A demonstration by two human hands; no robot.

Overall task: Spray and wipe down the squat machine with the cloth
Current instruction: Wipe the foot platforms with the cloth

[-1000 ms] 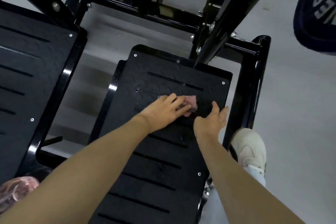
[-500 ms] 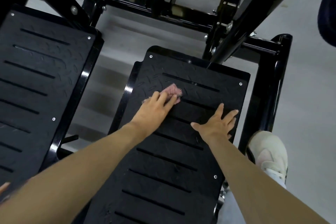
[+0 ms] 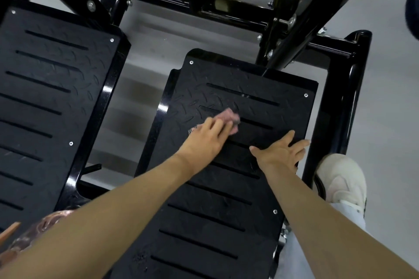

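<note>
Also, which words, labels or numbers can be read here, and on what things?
None can be read. The left foot plate and the right foot plate show only tread pattern, slots and screws. The frame, the cloth and the shoe carry no visible lettering. The dark round thing at the top right edge shows no letters.

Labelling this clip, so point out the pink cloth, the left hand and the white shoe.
pink cloth (image 3: pixel 231 115), head view, bunched end.
left hand (image 3: pixel 206 140), head view, back of hand.
white shoe (image 3: pixel 340 176), head view, toe.
</note>
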